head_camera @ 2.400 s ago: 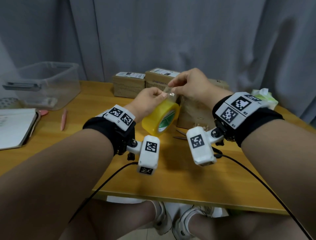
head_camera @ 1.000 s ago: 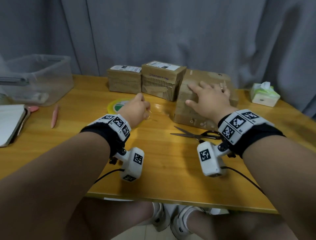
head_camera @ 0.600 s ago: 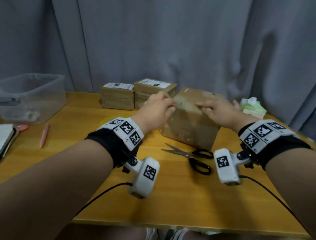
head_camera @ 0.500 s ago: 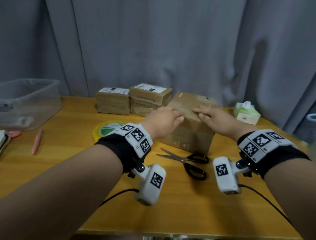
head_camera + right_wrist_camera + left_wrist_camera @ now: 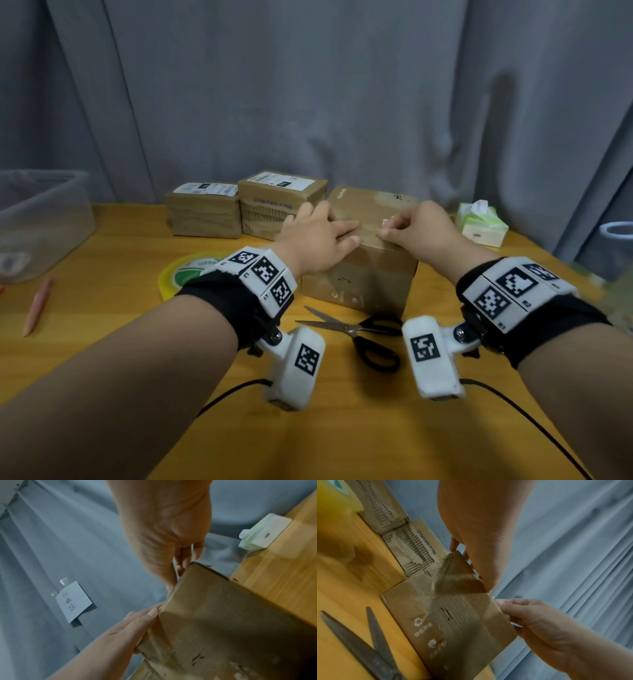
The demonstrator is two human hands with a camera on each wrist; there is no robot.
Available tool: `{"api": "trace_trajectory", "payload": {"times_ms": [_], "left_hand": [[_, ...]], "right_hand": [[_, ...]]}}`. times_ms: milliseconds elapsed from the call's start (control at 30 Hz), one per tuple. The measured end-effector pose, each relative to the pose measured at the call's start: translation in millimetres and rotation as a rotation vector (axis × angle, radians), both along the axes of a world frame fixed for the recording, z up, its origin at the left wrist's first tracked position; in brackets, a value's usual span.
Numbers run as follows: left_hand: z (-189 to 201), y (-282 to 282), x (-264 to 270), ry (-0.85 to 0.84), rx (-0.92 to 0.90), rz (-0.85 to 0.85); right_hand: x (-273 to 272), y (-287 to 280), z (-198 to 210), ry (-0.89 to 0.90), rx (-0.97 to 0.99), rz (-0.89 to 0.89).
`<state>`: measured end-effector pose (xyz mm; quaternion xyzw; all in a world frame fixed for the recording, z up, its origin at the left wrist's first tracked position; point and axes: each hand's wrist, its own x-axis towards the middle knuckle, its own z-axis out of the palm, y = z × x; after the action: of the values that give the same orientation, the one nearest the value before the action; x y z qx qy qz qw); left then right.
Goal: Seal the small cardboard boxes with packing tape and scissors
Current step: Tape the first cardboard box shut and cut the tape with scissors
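1. The brown cardboard box [image 5: 371, 246] stands near the middle of the wooden tabletop [image 5: 102, 308], and I place everything else from it. Bare tabletop lies in front of it up to the near edge, crossed only by the scissors [image 5: 356, 330], which lie just before its front face with blades parted and black handles toward the right.
2. The left hand [image 5: 317, 236] lies flat on the box top at its left front corner, fingers straight and close together. The right hand [image 5: 416, 228] rests on the top's right part, thumb and forefinger pinched together at a glossy strip of clear tape [image 5: 368, 228]; whether they actually grip the tape end I cannot tell.
3. Left of the box, touching or almost touching it, two smaller boxes [image 5: 246, 209] sit side by side with white labels and ribbed corrugated sides. The yellow tape roll [image 5: 186, 274], a flat ring, lies left and forward of the box. A tissue pack [image 5: 483, 222] sits to its right, a clear plastic bin [image 5: 41, 219] and a pink pen [image 5: 37, 306] far left. Grey pleated curtain [image 5: 308, 102] hangs right behind.
4. The left wrist view alone shows wrinkled old tape and printed recycling marks [image 5: 423, 627] on the box's front face; the right wrist view alone shows a handwritten paper note [image 5: 73, 601] taped on the curtain.
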<state>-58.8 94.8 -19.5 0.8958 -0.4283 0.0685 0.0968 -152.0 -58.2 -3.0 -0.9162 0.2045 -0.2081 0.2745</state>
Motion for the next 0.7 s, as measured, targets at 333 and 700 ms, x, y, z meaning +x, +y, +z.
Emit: {"api": "trace_trajectory", "payload": {"times_ms": [333,700], "left_hand": [[13,-18,10,0.134,-0.192,-0.146],[24,-39,9,0.323,-0.284,-0.174]], "right_hand": [[16,5,21,-0.064,0.022,0.062],[-49,17,5,0.267,0.146,0.199]]}}
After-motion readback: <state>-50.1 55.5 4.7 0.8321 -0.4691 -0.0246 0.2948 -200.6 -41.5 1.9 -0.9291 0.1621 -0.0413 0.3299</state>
